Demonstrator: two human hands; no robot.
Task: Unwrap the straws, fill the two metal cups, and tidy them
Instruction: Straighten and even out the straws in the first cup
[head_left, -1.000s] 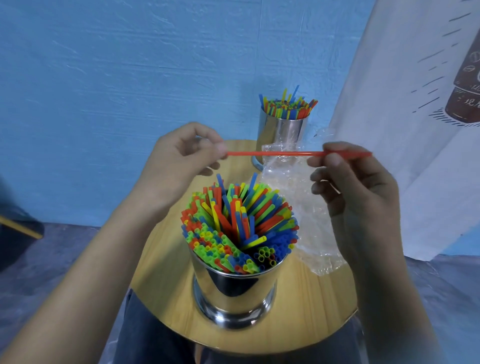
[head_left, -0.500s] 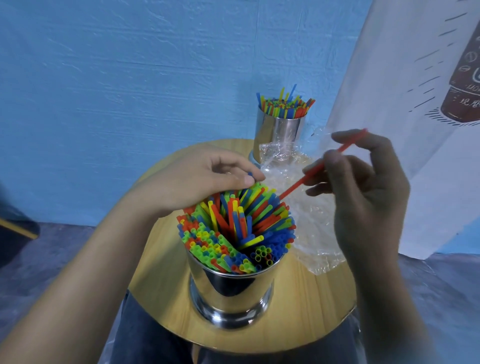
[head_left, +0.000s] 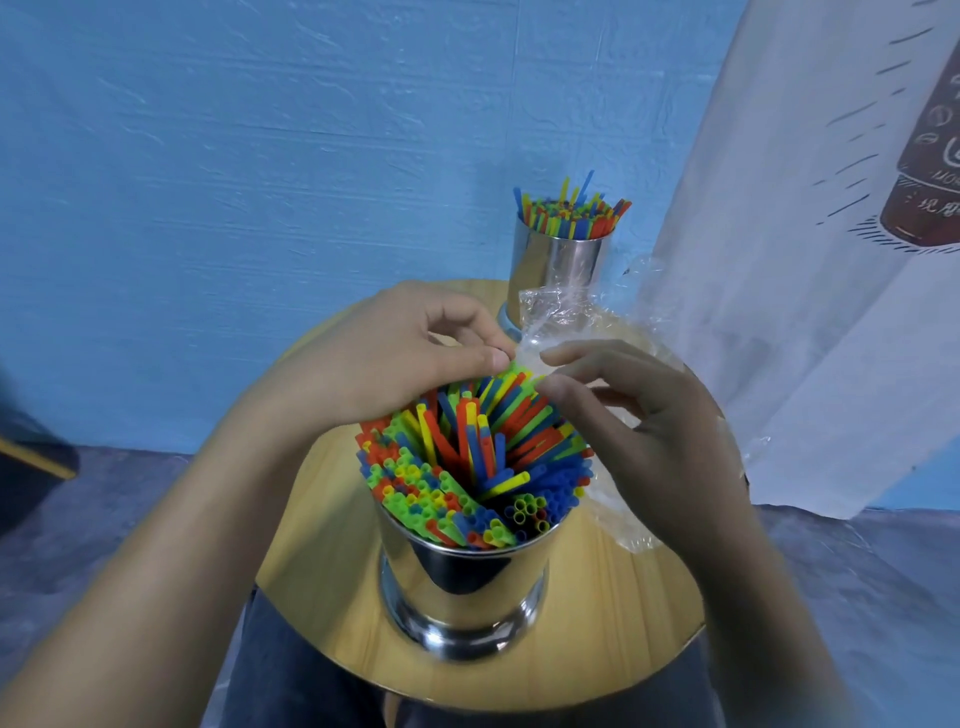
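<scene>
Straws (head_left: 467, 467) in many colors are standing packed in the near metal cup (head_left: 462, 577) on the round wooden table (head_left: 623, 639). The left hand (head_left: 384, 364) is curling over their far tips, and I cannot tell if it is pinching one. The right hand (head_left: 660, 441) is touching them with loose, spread fingers.

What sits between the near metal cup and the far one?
Head view: the left hand and right hand over the coloured straws in the near shiny metal cup, then crumpled clear plastic wrap before the far metal cup.
</scene>
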